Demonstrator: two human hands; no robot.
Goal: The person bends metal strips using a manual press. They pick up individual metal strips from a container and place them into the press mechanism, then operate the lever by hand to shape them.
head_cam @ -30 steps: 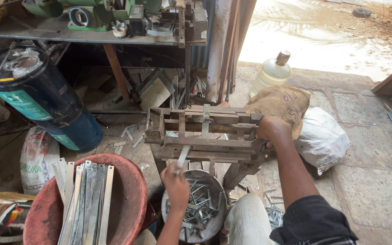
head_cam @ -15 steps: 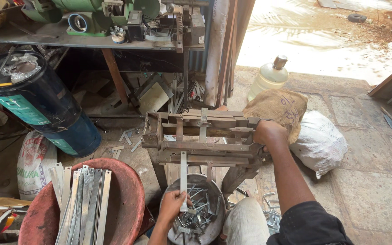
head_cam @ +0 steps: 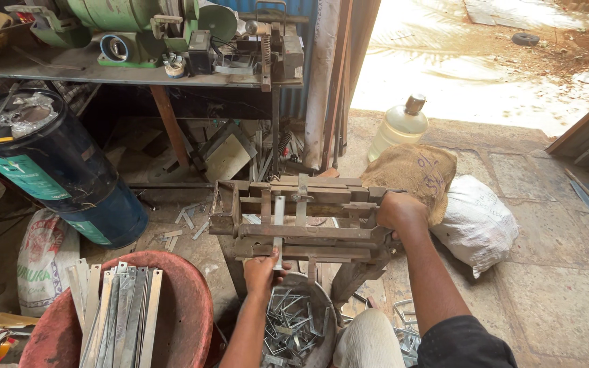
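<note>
Right now the left hand (head_cam: 262, 271) pinches the lower end of a thin flat grey metal strip (head_cam: 279, 228), which stands upright through the rusty brown metal bending jig (head_cam: 301, 218). Right hand (head_cam: 399, 210) is closed around the jig's right end, by the handle; fingers hidden, so what exactly it grips is unclear. Just below the left hand sits a round grey metal bowl (head_cam: 322, 300) filled with bent metal clips (head_cam: 288, 327). To the left, a red round plastic basin (head_cam: 185, 307) holds a stack of straight flat strips (head_cam: 121, 317). Behind the right hand, a brown burlap sack (head_cam: 414, 170) leans against a white woven sack (head_cam: 475, 221). Farther back left, a blue metal drum (head_cam: 56, 177) stands under a cluttered grey metal table (head_cam: 90, 71).
</note>
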